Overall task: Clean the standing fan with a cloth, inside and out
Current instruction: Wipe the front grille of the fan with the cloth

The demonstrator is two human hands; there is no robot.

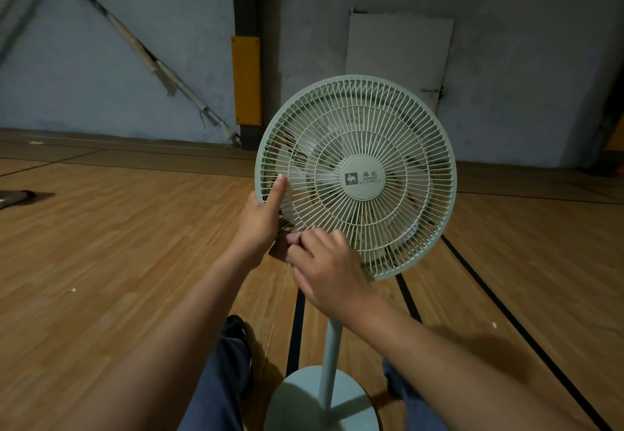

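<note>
A pale green standing fan [364, 179] stands in front of me on a thin pole [329, 366] and a round base [320, 403]. Its front grille is on, with the blades behind it. My left hand [261, 218] grips the grille's left rim, thumb pressed on the front, fingers behind. My right hand [326, 270] is at the lower left rim, fingertips pinching the edge right next to the left hand. No cloth is in view.
The floor is wood planks with black lines [506, 315]. My legs in blue trousers [219, 380] flank the fan's base. A grey wall with a yellow-padded column [246, 79] and a white panel [398, 49] lies behind. A dark object [13, 197] lies at far left.
</note>
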